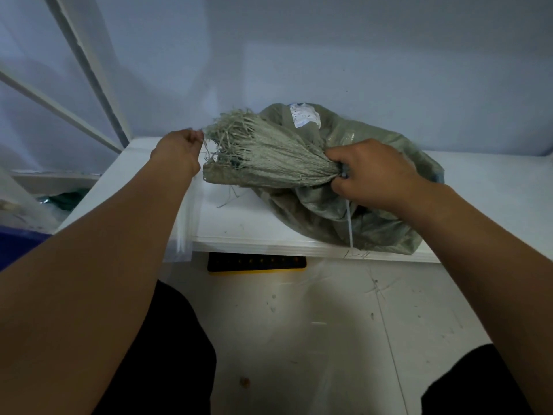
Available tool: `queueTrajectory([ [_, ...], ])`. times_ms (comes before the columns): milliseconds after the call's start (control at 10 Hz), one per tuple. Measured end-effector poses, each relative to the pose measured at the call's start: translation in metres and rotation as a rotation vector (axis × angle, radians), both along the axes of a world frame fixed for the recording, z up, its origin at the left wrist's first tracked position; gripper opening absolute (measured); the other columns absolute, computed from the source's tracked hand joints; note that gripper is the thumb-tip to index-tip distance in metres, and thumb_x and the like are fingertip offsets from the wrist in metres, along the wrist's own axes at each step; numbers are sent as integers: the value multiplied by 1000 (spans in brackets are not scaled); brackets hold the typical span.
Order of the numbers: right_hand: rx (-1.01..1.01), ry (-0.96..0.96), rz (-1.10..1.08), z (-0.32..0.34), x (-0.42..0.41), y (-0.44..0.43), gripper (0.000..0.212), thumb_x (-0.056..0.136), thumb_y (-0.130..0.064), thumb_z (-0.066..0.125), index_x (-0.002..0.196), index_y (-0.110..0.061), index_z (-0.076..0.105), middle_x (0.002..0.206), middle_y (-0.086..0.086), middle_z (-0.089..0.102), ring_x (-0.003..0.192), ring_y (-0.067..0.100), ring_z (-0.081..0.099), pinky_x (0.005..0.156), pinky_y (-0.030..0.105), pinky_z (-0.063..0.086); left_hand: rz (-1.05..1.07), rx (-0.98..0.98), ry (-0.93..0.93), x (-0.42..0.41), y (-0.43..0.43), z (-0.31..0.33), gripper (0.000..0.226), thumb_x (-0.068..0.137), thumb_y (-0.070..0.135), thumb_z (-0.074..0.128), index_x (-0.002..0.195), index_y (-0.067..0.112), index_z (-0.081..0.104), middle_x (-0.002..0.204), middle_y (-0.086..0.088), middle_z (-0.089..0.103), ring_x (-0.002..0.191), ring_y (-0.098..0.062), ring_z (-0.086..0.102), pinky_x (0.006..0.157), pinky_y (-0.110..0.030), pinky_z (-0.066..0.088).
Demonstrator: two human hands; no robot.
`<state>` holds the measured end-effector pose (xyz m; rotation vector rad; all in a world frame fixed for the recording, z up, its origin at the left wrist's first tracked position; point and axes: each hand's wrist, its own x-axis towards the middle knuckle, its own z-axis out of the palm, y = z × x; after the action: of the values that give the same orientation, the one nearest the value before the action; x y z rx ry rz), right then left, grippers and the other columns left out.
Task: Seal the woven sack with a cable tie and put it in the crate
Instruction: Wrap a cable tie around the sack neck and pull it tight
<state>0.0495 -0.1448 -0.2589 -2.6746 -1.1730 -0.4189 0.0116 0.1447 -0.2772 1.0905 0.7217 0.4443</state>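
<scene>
Lying on its side on the white tabletop (pixel 239 232), the grey-green woven sack (pixel 353 211) is resting near the front edge, its body bulging toward the right and its gathered mouth pointing left. The right hand (pixel 371 172) is clenching the bunched neck of the sack, fingers wrapped around the gather. A pale cable tie (pixel 349 223) is showing at that grip; its free tail is hanging down over the sack body toward the tabletop edge. Whether the tie is locked cannot be told, as the fingers are covering the head. The frayed mouth (pixel 239 136) is fanning out to the left of the grip, with loose strands spreading. The left hand (pixel 179 148) is pinching closed at the tips of those strands, at the far left of the fringe. A white label (pixel 305 115) is sitting on the upper rear of the sack. A clear plastic bag (pixel 185 223) is lying over the tabletop's left front corner, beneath the left forearm. A black and yellow item (pixel 257 263) is lying on the floor (pixel 329 324) under the tabletop edge. A blue container (pixel 18 244) is partly showing at far left.
</scene>
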Motion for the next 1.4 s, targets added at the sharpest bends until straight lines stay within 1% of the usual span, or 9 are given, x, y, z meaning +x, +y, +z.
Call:
queueTrajectory([
  [200,1,32,0,2,-3,2,15,75,-19,65,90,-22,66,72,-1,61,79,29,62,64,32,46,44,-196,39,29,42,-13,38,84,21,77,120,13,67,110,-11,68,84,-23,74,64,-37,61],
  [400,8,47,-9,4,-4,3,14,76,-18,65,90,-19,67,72,0,62,76,27,60,64,33,49,-100,45,250,32,55,-20,64,62,38,78,120,17,64,115,-12,62,90,-40,63,67,-71,50],
  [500,-8,27,-6,2,-4,6,12,77,-18,65,89,-17,66,71,-1,58,78,28,60,61,31,41,-195,-44,335,52,70,-41,135,20,60,90,143,33,39,140,-10,52,116,-52,53,56,-94,16],
  [600,1,55,-28,2,-2,1,17,76,-18,66,92,-19,67,73,-1,62,80,28,62,65,33,49,-264,-68,262,20,22,-1,89,64,62,76,139,23,48,138,-13,55,108,-37,58,98,-81,15],
  [800,3,92,-52,0,4,-9,20,76,-18,66,96,-21,69,76,0,65,83,28,64,68,36,52,-155,-67,339,14,24,4,93,74,54,76,152,30,30,163,-11,5,146,-48,3,100,-85,4],
  [900,-43,92,-60,-2,5,-8,13,76,-18,66,89,-21,65,72,-2,58,82,30,63,63,32,45,-171,-93,342,8,23,1,81,78,52,72,147,29,37,160,-9,16,145,-45,16,104,-79,17],
  [1000,-114,77,-112,-4,6,-12,11,77,-20,64,87,-24,62,80,5,64,88,32,63,64,30,39,-42,-216,257,5,35,-5,24,80,32,61,93,15,49,91,2,46,83,-18,61,75,-38,51],
  [1100,-114,75,-126,-6,5,-12,17,79,-21,64,95,-21,67,89,8,68,91,32,64,66,29,36,44,238,334,2,26,0,13,94,9,45,102,14,54,84,0,41,60,-8,38,51,-5,41],
  [1400,-116,-6,-117,-2,-6,8,32,78,-21,62,110,-17,64,97,10,70,93,35,64,67,31,36,-155,1446,-81,5,-62,50,69,76,24,58,143,29,42,134,-12,41,120,-26,47,92,-31,45],
])
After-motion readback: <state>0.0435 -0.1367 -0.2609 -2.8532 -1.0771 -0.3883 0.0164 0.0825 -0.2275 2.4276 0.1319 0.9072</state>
